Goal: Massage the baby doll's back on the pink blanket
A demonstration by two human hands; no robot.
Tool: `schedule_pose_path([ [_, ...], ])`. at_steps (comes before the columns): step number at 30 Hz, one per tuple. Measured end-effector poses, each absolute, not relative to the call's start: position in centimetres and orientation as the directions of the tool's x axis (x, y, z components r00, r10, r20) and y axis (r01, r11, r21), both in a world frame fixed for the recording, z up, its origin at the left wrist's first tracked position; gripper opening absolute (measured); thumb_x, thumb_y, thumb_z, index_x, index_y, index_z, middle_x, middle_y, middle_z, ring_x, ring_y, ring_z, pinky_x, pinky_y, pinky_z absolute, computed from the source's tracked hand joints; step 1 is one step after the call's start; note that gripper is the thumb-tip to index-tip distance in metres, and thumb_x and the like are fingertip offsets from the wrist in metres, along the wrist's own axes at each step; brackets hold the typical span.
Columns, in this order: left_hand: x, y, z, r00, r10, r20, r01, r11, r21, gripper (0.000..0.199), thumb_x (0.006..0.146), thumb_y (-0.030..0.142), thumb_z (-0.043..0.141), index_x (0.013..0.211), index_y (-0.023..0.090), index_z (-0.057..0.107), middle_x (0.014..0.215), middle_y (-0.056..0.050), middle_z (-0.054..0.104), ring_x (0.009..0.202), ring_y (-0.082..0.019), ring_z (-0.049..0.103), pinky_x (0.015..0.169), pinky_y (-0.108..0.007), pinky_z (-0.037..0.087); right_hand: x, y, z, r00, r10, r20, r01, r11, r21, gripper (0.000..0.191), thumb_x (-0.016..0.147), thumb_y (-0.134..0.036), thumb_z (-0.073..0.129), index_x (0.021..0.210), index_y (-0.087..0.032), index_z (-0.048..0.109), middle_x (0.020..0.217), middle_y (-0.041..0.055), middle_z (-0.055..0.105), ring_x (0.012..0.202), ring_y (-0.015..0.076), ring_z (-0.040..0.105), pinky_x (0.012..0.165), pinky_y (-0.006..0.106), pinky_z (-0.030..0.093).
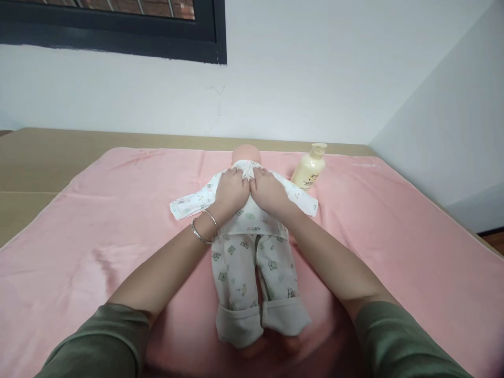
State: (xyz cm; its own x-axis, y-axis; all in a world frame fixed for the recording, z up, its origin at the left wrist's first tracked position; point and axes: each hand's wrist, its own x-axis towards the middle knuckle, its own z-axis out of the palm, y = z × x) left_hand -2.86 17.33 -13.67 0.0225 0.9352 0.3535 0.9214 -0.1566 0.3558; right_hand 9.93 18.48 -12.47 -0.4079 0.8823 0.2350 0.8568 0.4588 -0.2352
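A doll (246, 153) lies stretched out on a pink blanket, its head away from me and no face showing. It wears a white printed shirt (250, 223) and matching trousers (236, 268) with turned-up cuffs. My left hand (233, 188) rests on the upper left of the doll's torso, palm down. On the other side my right hand (269, 190) lies in the same way, the two hands meeting near the middle just below the collar. Their fingers rest on the cloth, partly foreshortened. Both sleeves of the shirt spread outward past my hands.
A pale yellow pump bottle (309, 169) stands on the pink blanket (394, 226), right of the doll's head. Beneath the blanket is a tan surface (43, 163). White walls (299, 68) rise behind and at right, with a dark window frame (214, 34) at upper left.
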Motion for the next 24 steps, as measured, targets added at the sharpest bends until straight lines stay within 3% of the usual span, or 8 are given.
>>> schedule_pose_path([
  [4, -3.5, 18.0, -14.1, -0.013, 0.940, 0.340, 0.901, -0.137, 0.412, 0.034, 0.097, 0.027, 0.036, 0.107, 0.013, 0.066, 0.114, -0.018, 0.072, 0.111, -0.032, 0.065, 0.103, -0.045, 0.048, 9.5, 17.1, -11.8, -0.399, 0.889, 0.226, 0.870, 0.444, -0.212, 0.043, 0.103, -0.021, 0.032, 0.130, -0.008, 0.062, 0.141, 0.0223, 0.063, 0.136, 0.0313, 0.056, 0.112, 0.042, 0.043],
  [7, -3.2, 17.7, -14.0, -0.006, 0.933, 0.359, 0.926, -0.131, 0.355, 0.035, 0.096, 0.026, 0.036, 0.106, 0.011, 0.067, 0.113, -0.020, 0.072, 0.111, -0.033, 0.064, 0.102, -0.046, 0.048, 10.1, 17.9, -11.5, -0.390, 0.904, 0.175, 0.862, 0.425, -0.276, 0.038, 0.102, -0.023, 0.033, 0.120, -0.014, 0.065, 0.127, 0.0186, 0.071, 0.121, 0.0303, 0.065, 0.102, 0.040, 0.049],
  [9, -2.8, 17.2, -13.8, 0.002, 0.927, 0.375, 0.949, -0.120, 0.292, 0.034, 0.095, 0.022, 0.037, 0.103, 0.010, 0.068, 0.110, -0.021, 0.071, 0.109, -0.034, 0.064, 0.101, -0.047, 0.048, 10.7, 19.0, -11.6, -0.367, 0.919, 0.143, 0.856, 0.394, -0.333, 0.040, 0.102, -0.029, 0.034, 0.125, -0.014, 0.063, 0.128, 0.0182, 0.070, 0.116, 0.0314, 0.066, 0.099, 0.041, 0.051],
  [12, -2.0, 16.3, -13.7, 0.035, 0.922, 0.385, 0.963, -0.133, 0.232, 0.031, 0.092, 0.017, 0.040, 0.093, 0.012, 0.070, 0.101, -0.020, 0.071, 0.106, -0.033, 0.064, 0.099, -0.046, 0.049, 11.4, 20.5, -12.2, -0.346, 0.927, 0.142, 0.849, 0.374, -0.374, 0.051, 0.101, -0.039, 0.037, 0.138, -0.009, 0.055, 0.141, 0.0213, 0.062, 0.127, 0.0352, 0.060, 0.104, 0.045, 0.048],
  [15, -1.7, 15.8, -13.7, 0.062, 0.915, 0.400, 0.958, -0.167, 0.235, 0.030, 0.091, 0.015, 0.040, 0.089, 0.013, 0.070, 0.099, -0.020, 0.070, 0.109, -0.033, 0.064, 0.101, -0.047, 0.049, 11.5, 21.0, -12.5, -0.390, 0.903, 0.182, 0.836, 0.429, -0.342, 0.058, 0.101, -0.040, 0.037, 0.144, -0.004, 0.050, 0.153, 0.0225, 0.054, 0.141, 0.0357, 0.048, 0.115, 0.047, 0.040],
  [18, -1.9, 16.3, -13.5, 0.020, 0.925, 0.379, 0.942, -0.144, 0.302, 0.030, 0.090, 0.018, 0.041, 0.096, 0.011, 0.070, 0.107, -0.022, 0.070, 0.113, -0.035, 0.063, 0.103, -0.047, 0.048, 11.2, 20.0, -11.9, -0.403, 0.899, 0.173, 0.855, 0.437, -0.280, 0.053, 0.102, -0.038, 0.035, 0.137, -0.004, 0.057, 0.146, 0.0226, 0.060, 0.138, 0.0351, 0.052, 0.115, 0.046, 0.041],
  [21, -2.7, 17.4, -13.3, -0.070, 0.957, 0.280, 0.893, -0.066, 0.446, 0.033, 0.089, 0.026, 0.044, 0.104, 0.011, 0.069, 0.115, -0.021, 0.072, 0.114, -0.035, 0.064, 0.101, -0.046, 0.050, 10.6, 18.1, -10.8, -0.344, 0.932, 0.116, 0.906, 0.362, -0.220, 0.043, 0.103, -0.034, 0.034, 0.117, -0.011, 0.069, 0.120, 0.0202, 0.074, 0.111, 0.0342, 0.068, 0.094, 0.044, 0.052],
  [24, -3.4, 18.2, -13.3, -0.110, 0.970, 0.218, 0.837, -0.028, 0.547, 0.036, 0.088, 0.031, 0.044, 0.106, 0.013, 0.070, 0.119, -0.019, 0.074, 0.112, -0.034, 0.067, 0.100, -0.045, 0.051, 10.0, 16.6, -10.1, -0.334, 0.936, 0.113, 0.927, 0.348, -0.142, 0.036, 0.102, -0.029, 0.038, 0.100, -0.015, 0.072, 0.105, 0.0188, 0.076, 0.094, 0.0307, 0.071, 0.077, 0.039, 0.053],
])
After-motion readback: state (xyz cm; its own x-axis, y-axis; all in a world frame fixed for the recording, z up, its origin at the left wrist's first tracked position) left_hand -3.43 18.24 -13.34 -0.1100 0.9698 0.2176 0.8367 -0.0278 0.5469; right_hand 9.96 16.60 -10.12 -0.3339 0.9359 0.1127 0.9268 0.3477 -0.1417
